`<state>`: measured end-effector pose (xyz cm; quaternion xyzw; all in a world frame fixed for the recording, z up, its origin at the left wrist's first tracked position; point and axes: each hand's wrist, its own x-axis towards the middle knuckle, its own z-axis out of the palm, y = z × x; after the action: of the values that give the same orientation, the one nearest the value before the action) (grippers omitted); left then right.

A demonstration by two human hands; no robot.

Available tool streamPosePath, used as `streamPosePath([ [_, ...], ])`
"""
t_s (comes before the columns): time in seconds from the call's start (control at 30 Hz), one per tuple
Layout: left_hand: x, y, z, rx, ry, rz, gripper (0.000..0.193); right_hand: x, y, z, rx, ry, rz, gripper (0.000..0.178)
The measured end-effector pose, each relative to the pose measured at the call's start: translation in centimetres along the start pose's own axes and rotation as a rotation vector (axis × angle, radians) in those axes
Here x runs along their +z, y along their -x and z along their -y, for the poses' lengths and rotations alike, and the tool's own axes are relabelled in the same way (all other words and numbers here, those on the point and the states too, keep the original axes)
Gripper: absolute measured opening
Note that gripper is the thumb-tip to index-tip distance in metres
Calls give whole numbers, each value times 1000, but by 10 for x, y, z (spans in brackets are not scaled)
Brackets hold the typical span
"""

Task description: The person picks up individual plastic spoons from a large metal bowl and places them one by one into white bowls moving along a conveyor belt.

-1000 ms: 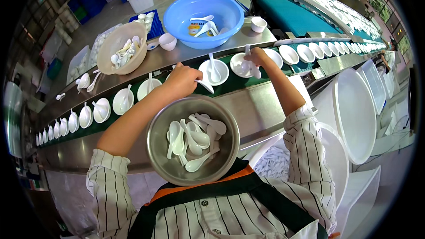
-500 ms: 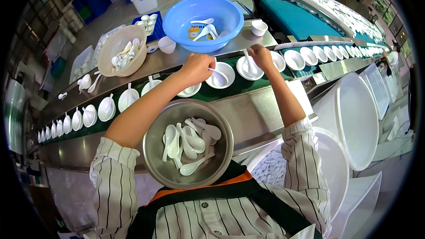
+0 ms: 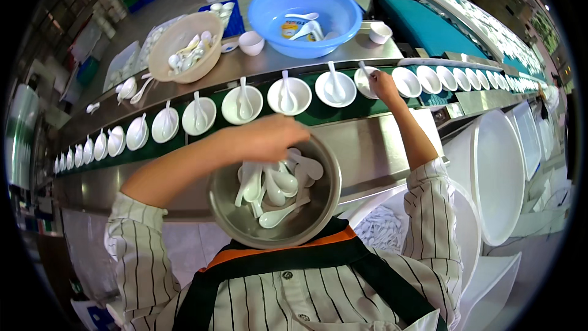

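Observation:
My right hand [image 3: 384, 87] is closed on the handle of a white spoon [image 3: 364, 69], whose lower end is in a white bowl [image 3: 362, 87] on the green conveyor belt [image 3: 308, 112]. Over the far rim of a steel basin [image 3: 326, 199] hangs my left hand [image 3: 278, 139], blurred, its fingers bent down and partly hidden. Several white ceramic spoons [image 3: 277, 216] lie heaped in the basin, close under that hand. Left of my right hand, a row of bowls on the belt each has a spoon standing in it, such as this bowl [image 3: 290, 105].
Beyond the belt, a metal ledge holds a blue basin [image 3: 263, 21] and a cream basin [image 3: 160, 61], both with spoons, plus small cups [image 3: 380, 32]. Spoonless bowls [image 3: 427, 79] line the belt rightward. A white tub [image 3: 462, 227] of spoons stands at lower right.
My left hand has come back from a bowl on the belt to above the steel basin. My right hand is now at a bowl further right, and spoons stand in the bowls left of it.

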<state>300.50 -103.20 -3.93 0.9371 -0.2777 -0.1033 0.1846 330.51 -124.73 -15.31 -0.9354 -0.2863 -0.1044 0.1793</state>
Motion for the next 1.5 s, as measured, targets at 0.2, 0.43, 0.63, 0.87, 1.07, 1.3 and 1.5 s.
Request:
streamPosePath([
  [0.2,82,66,-2,38,-619,-96,43,-74,44,156,-496,-415,-18,17],
  [0.43,73,68,-6,120,-314,-117,15,-43,152,222,-1033,160,414,26],
  [0.63,61,76,-13,-15,-60,185,11,-56,135,224,-896,114,653,34],
  [0.87,51,69,-8,0,-53,181,18,-76,118,225,-767,39,775,17],
  [1.07,17,63,-13,-107,187,154,17,-57,22,164,-469,-183,-146,17],
  [1.3,-13,34,17,-82,162,-7,13,-22,21,123,-292,-334,116,40],
  [1.5,-27,3,28,-105,72,-209,18,-93,68,208,-586,-986,840,53],
])
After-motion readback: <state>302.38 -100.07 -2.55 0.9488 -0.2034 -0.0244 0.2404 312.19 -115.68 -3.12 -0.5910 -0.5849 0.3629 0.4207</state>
